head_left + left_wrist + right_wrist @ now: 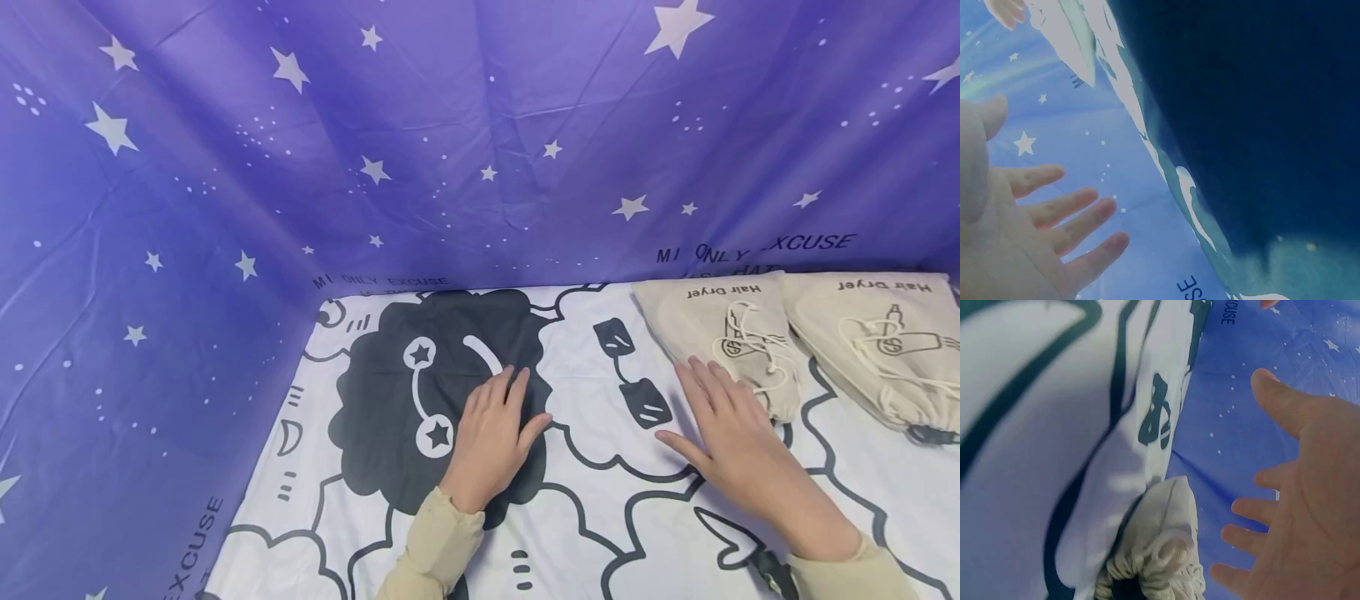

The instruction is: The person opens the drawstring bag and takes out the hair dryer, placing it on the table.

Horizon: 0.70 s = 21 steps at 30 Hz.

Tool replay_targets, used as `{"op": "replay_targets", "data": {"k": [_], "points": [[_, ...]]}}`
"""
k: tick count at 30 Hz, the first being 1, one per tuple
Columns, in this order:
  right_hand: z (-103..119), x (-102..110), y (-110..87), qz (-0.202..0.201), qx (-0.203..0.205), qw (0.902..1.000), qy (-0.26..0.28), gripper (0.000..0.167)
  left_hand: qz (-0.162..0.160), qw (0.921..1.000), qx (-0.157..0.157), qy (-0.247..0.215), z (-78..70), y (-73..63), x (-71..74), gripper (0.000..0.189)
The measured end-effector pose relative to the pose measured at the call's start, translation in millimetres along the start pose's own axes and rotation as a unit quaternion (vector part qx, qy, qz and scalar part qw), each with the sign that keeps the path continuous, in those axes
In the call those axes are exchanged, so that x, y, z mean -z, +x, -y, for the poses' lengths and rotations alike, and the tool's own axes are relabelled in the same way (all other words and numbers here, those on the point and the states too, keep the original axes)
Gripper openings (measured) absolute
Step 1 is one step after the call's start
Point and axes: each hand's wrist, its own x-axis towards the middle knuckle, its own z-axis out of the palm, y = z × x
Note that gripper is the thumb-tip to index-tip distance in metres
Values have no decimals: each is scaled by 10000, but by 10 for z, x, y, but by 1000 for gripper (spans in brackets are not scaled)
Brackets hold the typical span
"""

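My left hand (491, 437) hovers over the black cloud print of the white cloth, palm down, its fingers straight and holding nothing. The right hand (738, 442) is stretched out too, with spread thumb, its fingertips overlapping the edge of the nearer cream drawstring bag (693, 312) in the head view. That bag carries the words "Hair Dryer" and a dryer drawing, with white cords lying loose on it. A second such bag (832, 304) lies to its right. In the right wrist view, the gathered mouth of a drawstring bag (1169, 512) shows below the empty right hand (1291, 500).
The white cloth (570, 517) with black cloud outlines covers the surface. Purple star-printed fabric (450, 125) hangs along the back and left side. A dark object (772, 573) lies by the right sleeve at the bottom edge. Something dark pokes from the right bag's mouth (930, 434).
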Motion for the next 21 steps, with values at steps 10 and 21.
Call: {"op": "replay_targets", "data": {"k": [10, 21], "points": [[-198, 148, 8, -114, -117, 9998, 77, 83, 369, 9992, -172, 41, -108, 95, -22, 59], [-399, 277, -9, -305, -271, 9992, 39, 77, 176, 9983, -558, -27, -250, 239, -93, 50]]}}
